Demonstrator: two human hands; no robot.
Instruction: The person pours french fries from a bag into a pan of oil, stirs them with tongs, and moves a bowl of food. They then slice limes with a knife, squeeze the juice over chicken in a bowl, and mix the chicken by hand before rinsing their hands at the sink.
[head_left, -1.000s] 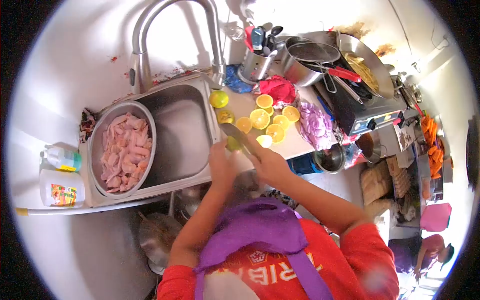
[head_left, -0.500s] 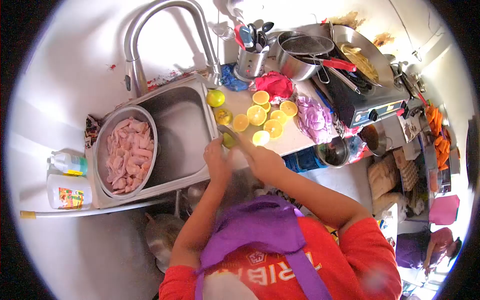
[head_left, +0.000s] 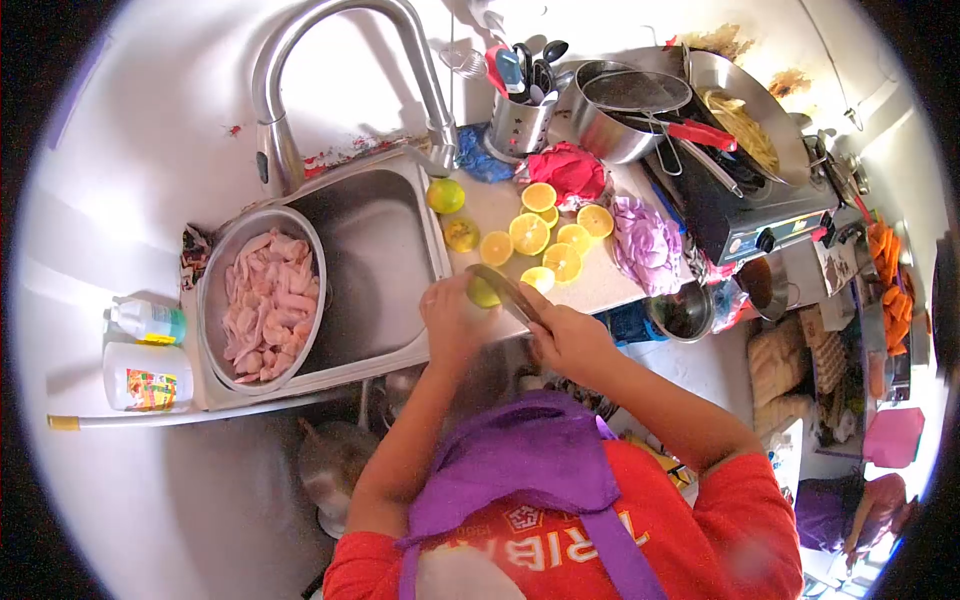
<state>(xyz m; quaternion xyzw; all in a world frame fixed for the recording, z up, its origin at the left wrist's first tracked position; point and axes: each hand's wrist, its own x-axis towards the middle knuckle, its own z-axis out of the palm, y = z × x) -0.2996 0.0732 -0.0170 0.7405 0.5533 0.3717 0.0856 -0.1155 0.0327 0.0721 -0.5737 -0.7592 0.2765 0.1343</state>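
My right hand (head_left: 572, 345) grips a knife (head_left: 512, 298), its blade lying over a green-yellow citrus fruit (head_left: 484, 292) at the counter's front edge. Against the left side of that fruit is my left hand (head_left: 452, 312), its fingers closed on it. Behind them on the counter are several halved citrus fruits with cut faces up, such as one orange half (head_left: 529, 234). Two uncut fruits stand by the sink's edge, a green one (head_left: 446, 196) and a mottled one (head_left: 461, 235).
Left of my hands is the sink (head_left: 365, 260), with a basin of raw chicken (head_left: 207, 305) on its left side. A purple cloth (head_left: 645, 245), red cloth (head_left: 568, 175), utensil holder (head_left: 520, 127) and stove (head_left: 765, 225) lie rightward. A person (head_left: 850, 510) is at the far lower right.
The whole view has shifted, so the counter items appear slightly right and lower. The knife blade has turned to a steeper slant over the fruit.
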